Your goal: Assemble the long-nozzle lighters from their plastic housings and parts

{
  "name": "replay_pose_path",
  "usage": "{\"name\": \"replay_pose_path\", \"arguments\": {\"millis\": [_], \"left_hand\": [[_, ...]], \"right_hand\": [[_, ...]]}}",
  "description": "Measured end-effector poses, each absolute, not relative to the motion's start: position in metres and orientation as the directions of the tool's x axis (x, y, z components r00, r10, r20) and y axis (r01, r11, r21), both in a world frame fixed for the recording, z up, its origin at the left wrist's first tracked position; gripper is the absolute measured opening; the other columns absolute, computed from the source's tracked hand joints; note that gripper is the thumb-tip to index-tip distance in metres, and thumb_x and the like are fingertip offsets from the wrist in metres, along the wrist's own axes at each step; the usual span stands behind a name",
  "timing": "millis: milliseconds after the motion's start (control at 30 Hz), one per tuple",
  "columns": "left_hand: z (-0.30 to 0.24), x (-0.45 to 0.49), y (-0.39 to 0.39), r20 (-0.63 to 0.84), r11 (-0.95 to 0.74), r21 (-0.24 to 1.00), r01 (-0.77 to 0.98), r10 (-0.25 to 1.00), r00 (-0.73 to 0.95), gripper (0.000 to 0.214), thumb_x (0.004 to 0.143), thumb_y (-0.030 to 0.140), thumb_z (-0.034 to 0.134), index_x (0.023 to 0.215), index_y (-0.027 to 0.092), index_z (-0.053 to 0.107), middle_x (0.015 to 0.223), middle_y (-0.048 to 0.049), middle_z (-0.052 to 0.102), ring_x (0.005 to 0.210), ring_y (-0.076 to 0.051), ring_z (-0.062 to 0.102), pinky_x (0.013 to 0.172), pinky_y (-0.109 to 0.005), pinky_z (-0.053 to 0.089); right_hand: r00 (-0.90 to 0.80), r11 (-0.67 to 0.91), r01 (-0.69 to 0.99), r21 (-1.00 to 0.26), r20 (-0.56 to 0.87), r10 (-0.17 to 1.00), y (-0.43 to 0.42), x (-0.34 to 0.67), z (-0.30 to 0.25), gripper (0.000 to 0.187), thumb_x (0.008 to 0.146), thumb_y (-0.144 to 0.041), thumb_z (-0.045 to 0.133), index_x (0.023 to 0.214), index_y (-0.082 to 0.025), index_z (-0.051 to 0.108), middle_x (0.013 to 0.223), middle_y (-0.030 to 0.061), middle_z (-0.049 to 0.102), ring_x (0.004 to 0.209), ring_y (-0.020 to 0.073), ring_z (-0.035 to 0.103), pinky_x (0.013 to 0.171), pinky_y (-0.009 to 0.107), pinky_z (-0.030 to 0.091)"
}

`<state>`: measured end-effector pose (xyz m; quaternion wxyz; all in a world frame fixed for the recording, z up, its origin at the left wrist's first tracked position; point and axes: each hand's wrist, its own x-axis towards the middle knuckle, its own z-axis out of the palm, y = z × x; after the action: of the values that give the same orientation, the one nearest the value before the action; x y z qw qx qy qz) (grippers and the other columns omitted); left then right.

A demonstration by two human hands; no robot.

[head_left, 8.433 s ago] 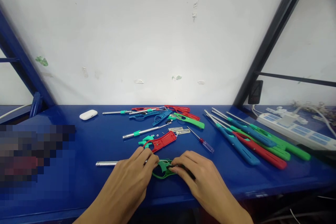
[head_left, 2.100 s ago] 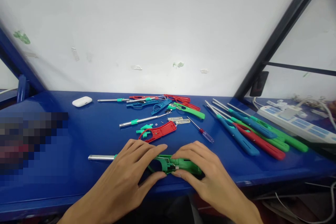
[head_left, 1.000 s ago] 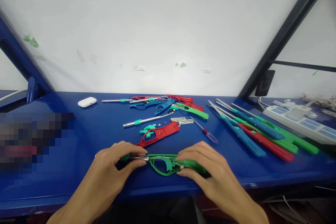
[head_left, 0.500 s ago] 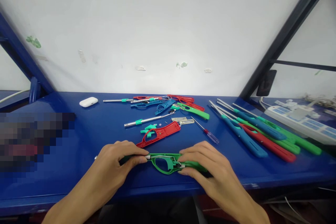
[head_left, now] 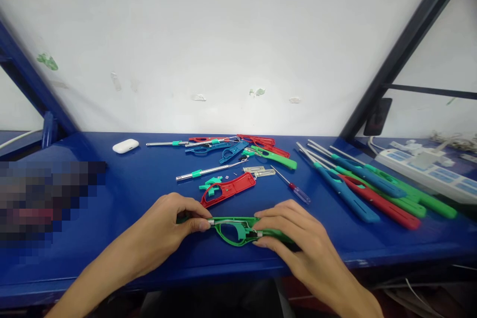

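Observation:
Close to the table's front edge, my two hands hold an opened green gas lighter [head_left: 231, 244] with its inside facing up. My left hand [head_left: 175, 223] pinches the lighter's metal tube [head_left: 211, 222] between thumb and fingers, where it enters the handle. The fingers of my right hand [head_left: 294, 233] are closed around the other end of the green handle, covering much of it. Between the hands, a teal trigger [head_left: 241, 231] and a pale wire show inside the shell. Just beyond lies a red lighter half-shell [head_left: 234, 187], beside small teal parts [head_left: 211, 186].
A screwdriver [head_left: 300, 193] lies right of a clear fuel tank [head_left: 264, 172]. Farther back are a loose metal tube [head_left: 203, 172] and several red, blue and green lighter parts. Whole lighters [head_left: 346, 194] lie at right, near a power strip [head_left: 428, 171]. A white case [head_left: 125, 146] sits back left.
My left wrist has turned and lowered a little, and the tube end that showed left of that hand is now hidden. More of the red half-shell shows. My right hand is nearly still.

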<state>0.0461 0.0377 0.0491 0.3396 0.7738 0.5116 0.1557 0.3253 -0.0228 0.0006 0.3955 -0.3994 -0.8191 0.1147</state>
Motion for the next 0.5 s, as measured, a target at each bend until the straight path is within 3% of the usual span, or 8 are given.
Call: {"name": "replay_pose_path", "arguments": {"millis": [200, 500], "left_hand": [[0.0503, 0.0471, 0.0363, -0.122, -0.252, 0.674, 0.694, 0.889, 0.441, 0.028, 0.090, 0.047, 0.064, 0.097, 0.029, 0.084, 0.098, -0.0015, 0.081, 0.090, -0.025, 0.070, 0.080, -0.032, 0.051], [0.0528, 0.0493, 0.0364, -0.134, -0.241, 0.696, 0.676, 0.882, 0.452, 0.018, 0.088, 0.038, 0.068, 0.081, 0.026, 0.079, 0.071, 0.0032, 0.070, 0.069, -0.018, 0.063, 0.061, -0.025, 0.046]], "right_hand": [[-0.368, 0.651, 0.576, -0.494, 0.555, 0.746, -0.0234, 0.3256, 0.0011, 0.021, 0.100, -0.015, 0.073, 0.114, -0.030, 0.071, 0.113, -0.0009, 0.078, 0.104, 0.0206, 0.068, 0.092, 0.035, 0.055], [-0.389, 0.674, 0.590, -0.446, 0.574, 0.720, -0.0223, 0.3261, -0.0005, 0.021, 0.101, -0.012, 0.069, 0.113, -0.028, 0.070, 0.114, 0.0009, 0.078, 0.104, 0.0215, 0.069, 0.093, 0.037, 0.055]]}}
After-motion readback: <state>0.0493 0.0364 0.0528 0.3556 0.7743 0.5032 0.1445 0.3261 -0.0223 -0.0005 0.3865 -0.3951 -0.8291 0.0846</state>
